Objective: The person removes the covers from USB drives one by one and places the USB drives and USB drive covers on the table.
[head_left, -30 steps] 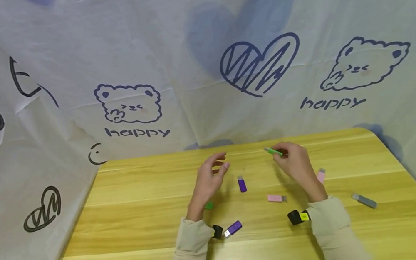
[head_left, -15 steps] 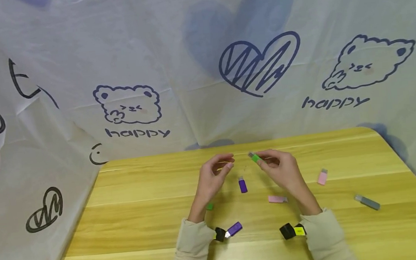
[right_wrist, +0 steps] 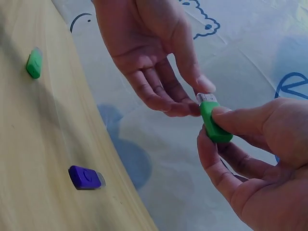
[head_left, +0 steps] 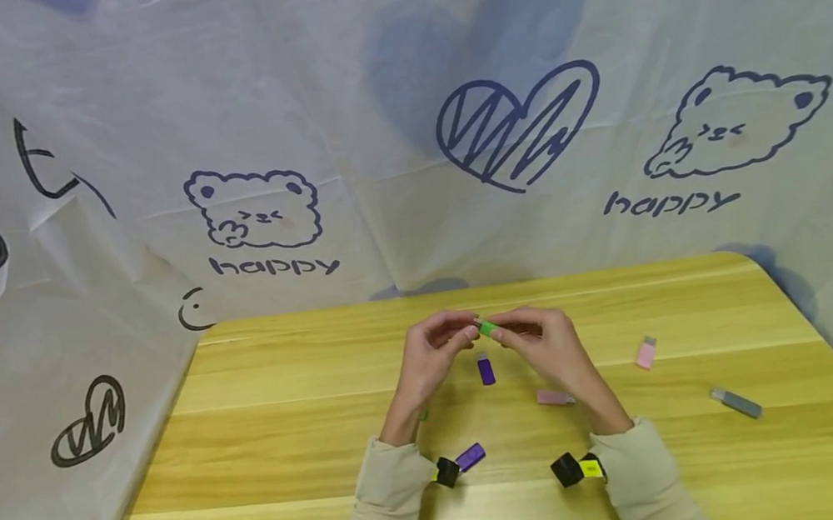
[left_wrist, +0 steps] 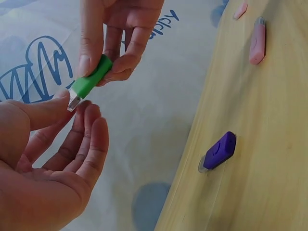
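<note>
Above the far part of the table, a green USB stick (head_left: pixel 487 328) with a clear cap is held up between both hands. My right hand (head_left: pixel 545 344) pinches its green body between thumb and fingers, plain in the right wrist view. At the clear-capped end, the thumb and fingertips of my left hand (head_left: pixel 429 359) close on the tip, as the left wrist view shows. Below the hands lies a purple USB stick (head_left: pixel 486 370). A second purple stick (head_left: pixel 471 456) is beside the left wrist camera, and another green stick (right_wrist: pixel 34 63) is mostly hidden by the left wrist in the head view.
Two pink USB sticks lie to the right, one pink stick (head_left: pixel 554 397) near the right forearm and another pink stick (head_left: pixel 646 352) beyond it. A grey USB stick (head_left: pixel 736 402) is farther right. White cloth (head_left: pixel 374 130) with drawings hangs behind the wooden table (head_left: pixel 268 442).
My right hand has carried the green USB stick leftward to my left hand. The left hand has moved slightly right, and its fingers now close on the stick's capped end.
</note>
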Action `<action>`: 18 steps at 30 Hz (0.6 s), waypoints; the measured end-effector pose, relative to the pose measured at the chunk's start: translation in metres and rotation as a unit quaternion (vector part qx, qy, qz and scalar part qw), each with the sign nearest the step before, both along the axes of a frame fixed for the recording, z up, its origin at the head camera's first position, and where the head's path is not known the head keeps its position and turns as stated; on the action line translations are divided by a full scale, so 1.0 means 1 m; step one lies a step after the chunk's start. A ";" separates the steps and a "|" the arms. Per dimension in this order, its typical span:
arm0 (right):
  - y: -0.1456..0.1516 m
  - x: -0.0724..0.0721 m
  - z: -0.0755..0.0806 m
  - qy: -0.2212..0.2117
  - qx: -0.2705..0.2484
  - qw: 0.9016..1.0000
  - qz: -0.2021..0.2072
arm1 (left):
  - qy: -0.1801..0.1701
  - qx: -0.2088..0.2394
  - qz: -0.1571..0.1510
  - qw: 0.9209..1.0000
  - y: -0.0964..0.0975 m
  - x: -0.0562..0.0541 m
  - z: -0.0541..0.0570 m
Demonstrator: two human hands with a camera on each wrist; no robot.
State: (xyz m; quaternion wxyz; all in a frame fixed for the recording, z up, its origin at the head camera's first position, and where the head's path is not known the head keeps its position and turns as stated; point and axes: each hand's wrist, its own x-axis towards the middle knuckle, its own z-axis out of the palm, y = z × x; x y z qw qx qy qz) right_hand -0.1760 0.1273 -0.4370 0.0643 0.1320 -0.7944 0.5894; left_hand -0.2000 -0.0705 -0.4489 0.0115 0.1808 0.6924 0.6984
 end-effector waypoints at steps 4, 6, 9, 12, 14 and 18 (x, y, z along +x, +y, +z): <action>-0.004 0.000 -0.001 -0.002 -0.009 1.000 -0.003 | -0.003 0.009 0.010 1.000 0.001 0.001 0.000; -0.006 0.000 -0.002 -0.003 -0.010 1.000 -0.004 | -0.005 0.013 0.014 1.000 0.001 0.001 0.000; -0.007 0.001 -0.002 -0.008 -0.010 1.000 -0.003 | -0.007 0.015 0.016 1.000 0.001 0.001 0.000; -0.008 0.000 -0.003 -0.013 -0.010 1.000 -0.001 | -0.011 0.018 0.022 1.000 0.001 0.000 0.000; -0.008 0.000 -0.003 -0.015 -0.008 1.000 0.000 | -0.015 0.019 0.029 0.999 0.000 0.000 0.000; -0.008 -0.001 -0.003 -0.012 -0.010 1.000 0.002 | -0.020 0.028 0.040 0.999 0.000 0.002 0.003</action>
